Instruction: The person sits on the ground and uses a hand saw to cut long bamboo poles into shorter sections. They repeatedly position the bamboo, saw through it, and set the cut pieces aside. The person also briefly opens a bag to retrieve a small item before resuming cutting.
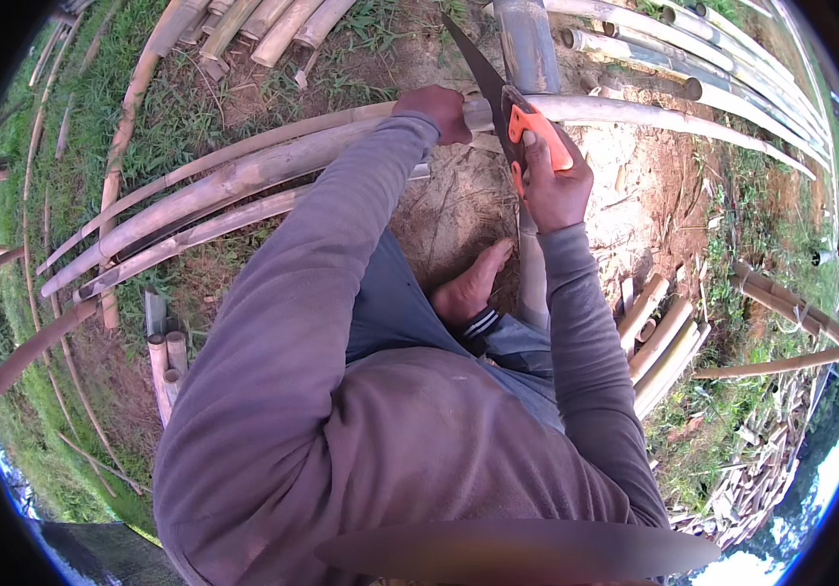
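My right hand (pixel 558 186) is wrapped round the orange handle of a handsaw (pixel 478 66). Its dark blade points away and to the left, lying across a long bamboo pole (pixel 649 111). Just left of the blade, my left hand (pixel 434 112) is closed over the same pole. The pole runs from side to side in front of me, crossing a thicker grey bamboo pole (pixel 527 44) that extends away from me. Whether the teeth are in a cut cannot be made out. My bare foot (pixel 475 283) is beside the grey pole, below the left hand.
More long bamboo poles (pixel 204 234) lie to the left, and several others (pixel 722 63) are laid out at the far right. Short cut bamboo pieces (pixel 661 342) sit at the near right, with more (pixel 278 29) at the far left. A bamboo frame (pixel 795 308) stands farther right.
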Demonstrator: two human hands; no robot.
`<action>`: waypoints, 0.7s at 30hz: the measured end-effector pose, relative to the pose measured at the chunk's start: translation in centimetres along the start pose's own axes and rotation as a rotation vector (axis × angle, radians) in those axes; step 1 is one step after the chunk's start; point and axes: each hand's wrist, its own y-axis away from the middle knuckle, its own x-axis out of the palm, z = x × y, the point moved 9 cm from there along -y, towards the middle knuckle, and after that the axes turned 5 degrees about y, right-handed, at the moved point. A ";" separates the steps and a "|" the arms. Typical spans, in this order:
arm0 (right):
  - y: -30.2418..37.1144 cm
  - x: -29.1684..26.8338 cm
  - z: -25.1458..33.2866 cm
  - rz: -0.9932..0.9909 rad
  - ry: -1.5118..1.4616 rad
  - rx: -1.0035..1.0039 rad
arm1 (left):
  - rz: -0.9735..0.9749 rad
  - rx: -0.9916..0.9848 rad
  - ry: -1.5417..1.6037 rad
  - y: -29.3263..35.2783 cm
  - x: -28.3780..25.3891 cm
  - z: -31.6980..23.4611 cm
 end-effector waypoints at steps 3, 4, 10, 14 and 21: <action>6.6 -2.8 1.0 -0.032 0.238 -0.104 | 0.065 -0.026 0.052 3.1 3.9 -0.5; 11.0 -4.4 0.6 0.033 0.120 0.079 | 0.077 -0.061 0.059 3.7 3.3 -0.2; 23.8 -11.2 -0.2 -0.023 0.016 0.036 | 0.035 -0.065 0.066 1.8 1.0 -0.2; 8.9 -4.3 0.0 -0.050 0.242 -0.157 | -0.019 -0.033 0.062 0.9 1.6 -0.1; 12.8 -5.7 2.1 -0.009 0.174 -0.071 | 0.035 -0.064 0.056 0.6 0.7 1.0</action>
